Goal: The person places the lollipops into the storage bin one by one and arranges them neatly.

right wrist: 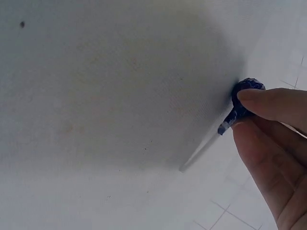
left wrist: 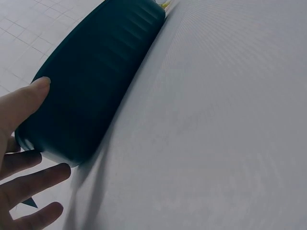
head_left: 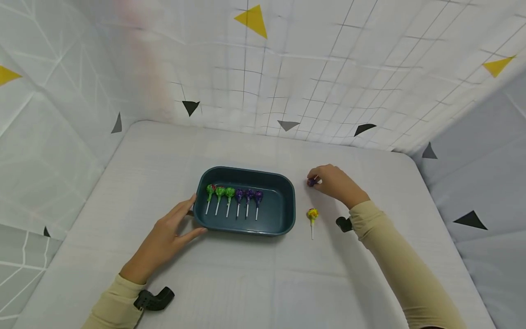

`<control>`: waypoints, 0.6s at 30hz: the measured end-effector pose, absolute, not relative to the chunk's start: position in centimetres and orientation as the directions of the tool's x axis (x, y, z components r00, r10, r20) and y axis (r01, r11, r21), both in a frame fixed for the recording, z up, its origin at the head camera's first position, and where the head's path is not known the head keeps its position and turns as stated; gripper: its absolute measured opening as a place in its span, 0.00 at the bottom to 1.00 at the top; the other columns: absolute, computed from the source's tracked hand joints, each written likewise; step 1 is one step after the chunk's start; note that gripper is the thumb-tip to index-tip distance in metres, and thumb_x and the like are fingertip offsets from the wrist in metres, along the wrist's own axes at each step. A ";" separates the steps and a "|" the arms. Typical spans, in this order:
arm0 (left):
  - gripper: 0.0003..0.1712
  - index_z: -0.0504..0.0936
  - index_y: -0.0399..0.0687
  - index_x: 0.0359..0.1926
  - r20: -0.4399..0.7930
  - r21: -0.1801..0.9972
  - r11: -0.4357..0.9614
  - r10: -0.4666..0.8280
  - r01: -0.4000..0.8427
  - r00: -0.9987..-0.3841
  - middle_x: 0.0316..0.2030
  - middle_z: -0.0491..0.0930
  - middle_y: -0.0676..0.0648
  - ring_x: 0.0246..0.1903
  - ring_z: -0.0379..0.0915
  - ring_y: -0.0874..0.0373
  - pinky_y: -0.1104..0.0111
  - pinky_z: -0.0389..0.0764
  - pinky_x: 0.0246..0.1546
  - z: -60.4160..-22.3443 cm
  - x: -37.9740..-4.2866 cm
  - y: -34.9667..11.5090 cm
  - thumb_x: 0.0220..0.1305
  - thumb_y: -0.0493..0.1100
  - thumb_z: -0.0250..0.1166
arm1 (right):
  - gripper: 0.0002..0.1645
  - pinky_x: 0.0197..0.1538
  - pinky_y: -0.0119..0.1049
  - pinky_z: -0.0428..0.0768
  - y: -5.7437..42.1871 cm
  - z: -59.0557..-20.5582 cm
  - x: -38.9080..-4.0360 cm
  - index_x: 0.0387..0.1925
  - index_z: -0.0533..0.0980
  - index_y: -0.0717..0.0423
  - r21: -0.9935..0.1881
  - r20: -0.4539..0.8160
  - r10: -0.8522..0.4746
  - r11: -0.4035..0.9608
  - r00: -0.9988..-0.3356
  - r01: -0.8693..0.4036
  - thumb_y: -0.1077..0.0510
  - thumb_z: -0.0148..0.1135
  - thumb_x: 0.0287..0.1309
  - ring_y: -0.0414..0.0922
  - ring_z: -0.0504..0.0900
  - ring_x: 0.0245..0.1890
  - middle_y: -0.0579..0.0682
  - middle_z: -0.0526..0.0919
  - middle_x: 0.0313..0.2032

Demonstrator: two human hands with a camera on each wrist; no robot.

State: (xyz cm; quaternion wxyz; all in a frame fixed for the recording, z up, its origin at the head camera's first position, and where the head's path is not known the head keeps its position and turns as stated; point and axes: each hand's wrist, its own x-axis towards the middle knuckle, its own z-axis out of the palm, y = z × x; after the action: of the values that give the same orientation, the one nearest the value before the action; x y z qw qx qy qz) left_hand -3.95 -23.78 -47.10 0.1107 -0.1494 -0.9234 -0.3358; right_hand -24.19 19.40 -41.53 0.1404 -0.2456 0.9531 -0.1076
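A dark teal tray (head_left: 283, 231) holds a row of lollipops: three with green wrappers (head_left: 220, 191) on the left and three with purple wrappers (head_left: 249, 194) beside them, white sticks toward me. My left hand (head_left: 166, 237) touches the tray's left end, thumb at the near corner and fingers spread along the side. In the left wrist view the thumb (left wrist: 42, 87) lies on the tray's outer wall (left wrist: 91, 81). Right of the tray, my right hand (head_left: 334, 183) pinches a purple lollipop (right wrist: 249, 86) by its wrapped head between thumb and fingers; its stick points down and left in the right wrist view.
A yellow-wrapped lollipop (head_left: 312, 214) lies on the white table (head_left: 255, 278) between the tray and my right sleeve. White patterned cloth walls (head_left: 304, 55) rise behind the table and at both sides. A black wrist strap (head_left: 154, 299) is on each sleeve.
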 end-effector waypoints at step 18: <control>0.55 0.59 0.48 0.81 0.308 0.589 0.729 0.197 0.349 -0.931 0.72 0.71 0.41 0.70 0.71 0.41 0.46 0.76 0.66 -47.1 -4.0 -23.8 0.59 0.49 0.78 | 0.17 0.45 0.48 0.87 20.2 -42.4 -24.2 0.42 0.85 0.62 -0.298 -0.178 -0.385 0.898 -0.906 -0.323 0.51 0.74 0.62 0.52 0.85 0.40 0.56 0.90 0.39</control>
State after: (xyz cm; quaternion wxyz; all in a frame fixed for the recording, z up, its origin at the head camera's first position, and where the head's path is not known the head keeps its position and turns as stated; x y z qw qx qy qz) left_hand -3.99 -23.77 -47.13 0.1127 -0.1479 -0.9229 -0.3371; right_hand -24.16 20.18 -42.43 0.1171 -0.1831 0.9672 -0.1317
